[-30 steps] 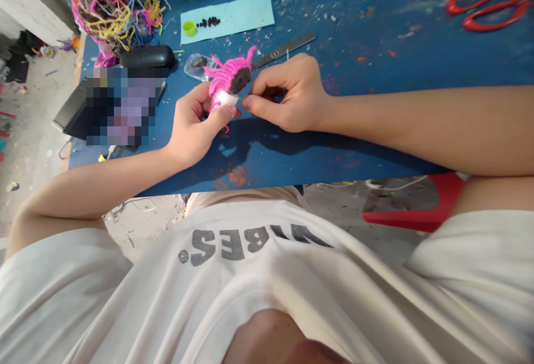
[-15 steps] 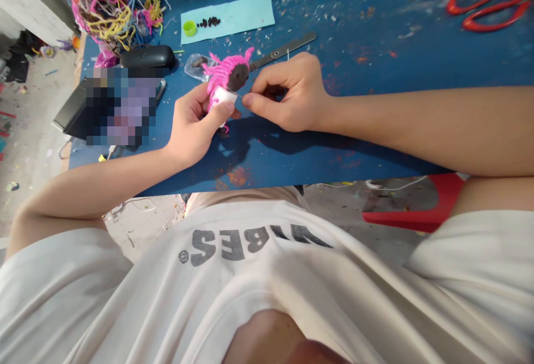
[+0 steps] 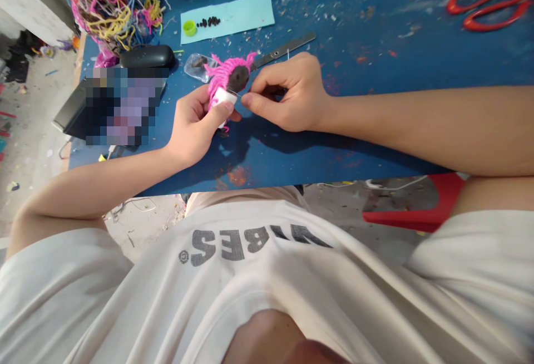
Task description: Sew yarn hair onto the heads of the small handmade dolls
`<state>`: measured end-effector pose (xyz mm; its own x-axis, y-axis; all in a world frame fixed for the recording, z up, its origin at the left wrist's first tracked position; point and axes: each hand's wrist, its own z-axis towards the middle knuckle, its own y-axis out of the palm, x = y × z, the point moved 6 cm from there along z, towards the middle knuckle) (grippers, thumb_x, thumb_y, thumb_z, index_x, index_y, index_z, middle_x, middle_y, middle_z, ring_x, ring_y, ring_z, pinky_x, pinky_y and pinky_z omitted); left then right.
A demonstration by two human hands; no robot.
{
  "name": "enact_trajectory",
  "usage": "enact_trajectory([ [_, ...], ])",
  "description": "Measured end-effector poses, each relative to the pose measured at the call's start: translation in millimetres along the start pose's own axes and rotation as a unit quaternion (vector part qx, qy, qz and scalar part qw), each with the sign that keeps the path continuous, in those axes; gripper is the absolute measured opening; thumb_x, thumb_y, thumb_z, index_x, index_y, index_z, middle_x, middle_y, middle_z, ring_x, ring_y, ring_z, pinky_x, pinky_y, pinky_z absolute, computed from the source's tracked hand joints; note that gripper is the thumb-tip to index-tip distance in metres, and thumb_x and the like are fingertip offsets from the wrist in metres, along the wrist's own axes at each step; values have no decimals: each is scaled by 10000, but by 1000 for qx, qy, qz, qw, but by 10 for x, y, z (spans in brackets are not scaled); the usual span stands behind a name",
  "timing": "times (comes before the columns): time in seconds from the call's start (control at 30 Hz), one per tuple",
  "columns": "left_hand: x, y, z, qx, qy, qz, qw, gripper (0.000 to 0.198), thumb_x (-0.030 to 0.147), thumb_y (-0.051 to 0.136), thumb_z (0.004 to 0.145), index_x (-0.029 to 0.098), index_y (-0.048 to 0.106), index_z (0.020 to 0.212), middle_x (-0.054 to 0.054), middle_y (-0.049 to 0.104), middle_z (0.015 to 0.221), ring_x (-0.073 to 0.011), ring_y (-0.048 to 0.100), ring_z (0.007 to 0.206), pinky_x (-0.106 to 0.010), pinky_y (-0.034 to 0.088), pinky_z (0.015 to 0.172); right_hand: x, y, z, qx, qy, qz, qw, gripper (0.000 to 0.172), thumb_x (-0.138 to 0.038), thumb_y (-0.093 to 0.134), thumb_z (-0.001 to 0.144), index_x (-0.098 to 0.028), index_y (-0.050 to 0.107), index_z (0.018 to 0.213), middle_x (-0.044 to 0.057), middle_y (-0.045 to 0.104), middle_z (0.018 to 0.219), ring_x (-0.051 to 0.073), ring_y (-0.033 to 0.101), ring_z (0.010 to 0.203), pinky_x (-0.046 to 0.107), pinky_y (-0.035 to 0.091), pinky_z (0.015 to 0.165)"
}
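My left hand (image 3: 194,127) is closed around a small doll (image 3: 238,79) with pink yarn hair, a dark brown face and a white body. The thumb presses on the white part, and the hair stands up above the fingers. Just to the right, my right hand (image 3: 292,94) has thumb and forefinger pinched together close to the doll's face. A thin, pale, needle-like piece (image 3: 238,94) runs from that pinch toward the doll's neck; its kind is too small to make out. Behind the doll lies a flat metal strip (image 3: 287,49), partly hidden by it.
A light blue paper strip (image 3: 246,13) carries a green cap (image 3: 189,28) and several tiny black beads (image 3: 211,21). Tangled yarn (image 3: 112,8), a black case (image 3: 148,57), a blurred phone (image 3: 133,108) and a clear plastic bag (image 3: 196,67) lie left. Red-handled scissors (image 3: 488,8) rest far right.
The doll's head has tilted slightly downward in my left hand. The thin piece between my right fingertips and the doll shows more clearly. Both hands otherwise stay almost where they were.
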<state>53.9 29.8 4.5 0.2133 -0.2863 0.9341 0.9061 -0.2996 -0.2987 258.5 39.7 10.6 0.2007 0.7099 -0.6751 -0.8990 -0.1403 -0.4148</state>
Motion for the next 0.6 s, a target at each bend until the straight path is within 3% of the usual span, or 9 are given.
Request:
enact_trajectory([
  [0.17,5,-4,-11,8,-14,10,1000,315,514,818,1123,202,786,1097,-70,865,946,-239,867,911,-300,665,730,14,17,-30,-4,-35,2,999,423,-532,802,1121,-251,709,819,-29,638,679,123,455,565,354,369,588],
  [0.23,8,-12,-16,13,-6,13,1000,342,539,847,1115,203,789,1095,-71,867,941,-237,859,889,-308,667,732,38,-2,-40,24,-26,1,999,450,-613,746,1164,-265,717,880,-17,649,711,143,471,596,365,402,605],
  [0.4,-53,-32,-14,28,7,1,1000,384,550,985,1041,223,787,1072,-32,829,861,-206,806,766,-295,616,657,96,-102,-41,137,54,-16,989,491,-749,917,1020,-341,656,1102,-78,403,648,193,385,627,408,462,662],
  [0.47,-94,-41,-6,39,3,-8,999,403,529,1043,995,224,791,1070,-14,797,820,-187,780,732,-275,561,615,88,-90,-29,123,70,-36,989,516,-735,938,979,-354,637,1154,-86,357,652,207,377,640,425,470,696],
  [0.6,-120,-32,3,44,-8,-16,999,387,468,1085,946,225,810,1067,3,792,787,-148,689,658,-260,464,550,47,-69,-35,94,55,-84,991,559,-763,925,937,-345,640,1177,-72,410,667,227,412,656,454,472,753],
])
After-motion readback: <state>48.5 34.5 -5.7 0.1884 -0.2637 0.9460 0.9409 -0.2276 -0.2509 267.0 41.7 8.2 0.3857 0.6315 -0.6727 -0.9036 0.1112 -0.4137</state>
